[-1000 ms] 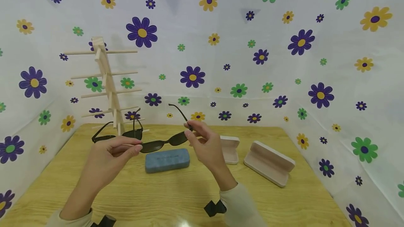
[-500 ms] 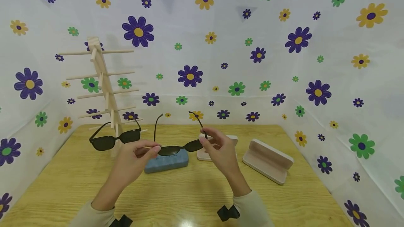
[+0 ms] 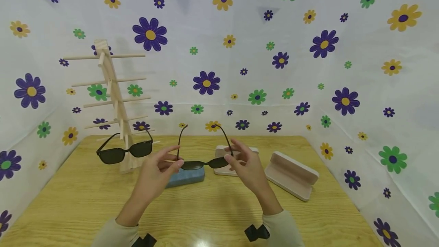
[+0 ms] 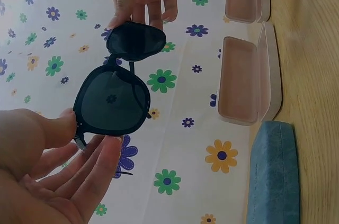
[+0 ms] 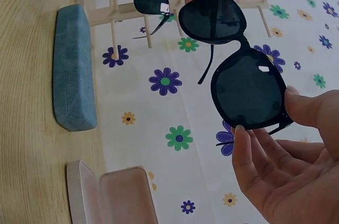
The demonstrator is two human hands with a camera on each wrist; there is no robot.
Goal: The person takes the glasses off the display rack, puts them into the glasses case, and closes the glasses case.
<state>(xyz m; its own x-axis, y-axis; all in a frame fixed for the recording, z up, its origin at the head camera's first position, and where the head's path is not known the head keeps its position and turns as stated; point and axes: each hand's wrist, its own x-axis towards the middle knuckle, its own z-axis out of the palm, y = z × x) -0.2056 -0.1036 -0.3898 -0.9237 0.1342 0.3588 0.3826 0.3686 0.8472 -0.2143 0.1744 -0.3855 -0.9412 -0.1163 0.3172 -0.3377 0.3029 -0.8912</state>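
Observation:
A pair of black sunglasses (image 3: 192,165) is held up over the table, both temples unfolded and pointing away. My left hand (image 3: 156,172) pinches the frame's left corner between thumb and fingers. At the opposite corner my right hand (image 3: 248,169) grips the frame the same way. The wrist views show the dark lenses (image 4: 112,99) close up, with thumb and fingertips at the outer edges. Behind the sunglasses, a blue glasses case (image 3: 186,177) lies closed on the table, partly covered by the left hand and a lens.
At left a wooden display rack (image 3: 114,87) with several crosswise pegs stands upright, a second pair of sunglasses (image 3: 113,155) hanging low on it. Two pale cases lie opened: one (image 3: 221,170) behind my right hand, another (image 3: 291,178) farther right. Flowered cloth (image 3: 205,22) surrounds the wooden table (image 3: 205,216).
Both hands have moved right with the sunglasses, away from the rack. The left temple has come into view, and the pair on the rack is no longer overlapped by the held one.

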